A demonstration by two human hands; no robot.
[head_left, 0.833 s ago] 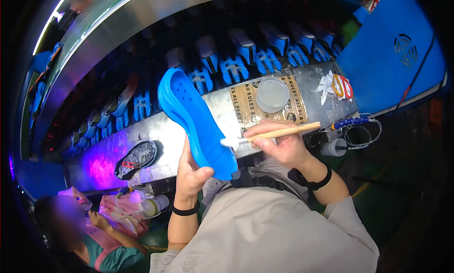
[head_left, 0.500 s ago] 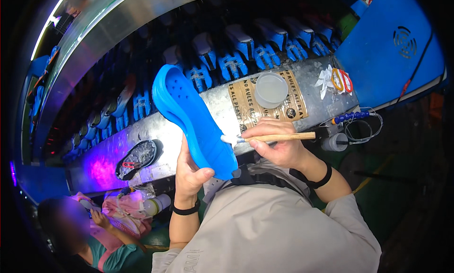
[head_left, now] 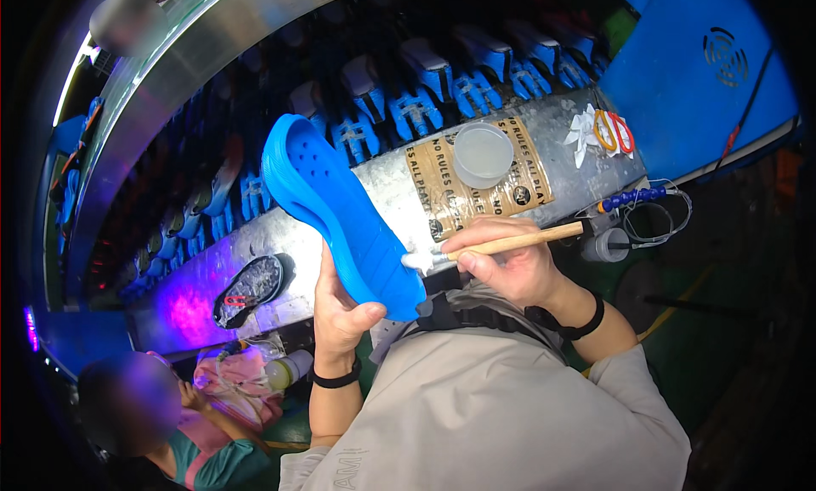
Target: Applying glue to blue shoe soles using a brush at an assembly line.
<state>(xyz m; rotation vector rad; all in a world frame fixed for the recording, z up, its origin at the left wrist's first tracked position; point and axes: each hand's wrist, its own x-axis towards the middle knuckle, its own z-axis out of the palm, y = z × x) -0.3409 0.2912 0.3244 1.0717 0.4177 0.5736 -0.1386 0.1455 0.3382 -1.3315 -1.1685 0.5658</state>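
Observation:
My left hand [head_left: 342, 308] is closed around the heel part of a blue shoe sole [head_left: 344, 210], thumb on its near edge. The sole is tilted, its toe end with small holes toward the far left. My right hand [head_left: 506, 257] grips a brush [head_left: 531, 238] by its wooden handle. The brush's white bristles touch the sole's right edge near the heel. Beyond my right hand, a round plastic tub [head_left: 483, 155] of cloudy liquid stands on a piece of printed brown tape-covered sheet [head_left: 531, 181].
A metal ledge [head_left: 382, 185] runs across, with a dark sole [head_left: 248, 291] at left and scissors [head_left: 614, 132] on white paper at right. Shoe uppers [head_left: 416, 113] line the machine behind. A blue nozzle hose [head_left: 633, 199] and a small cup [head_left: 605, 245] hang at right. A co-worker [head_left: 195, 440] sits lower left.
The brush has shifted slightly right and down, its handle tilting up more, with its bristles moving toward the sole's edge. The sole's toe end has swung slightly left. The co-worker has moved a little.

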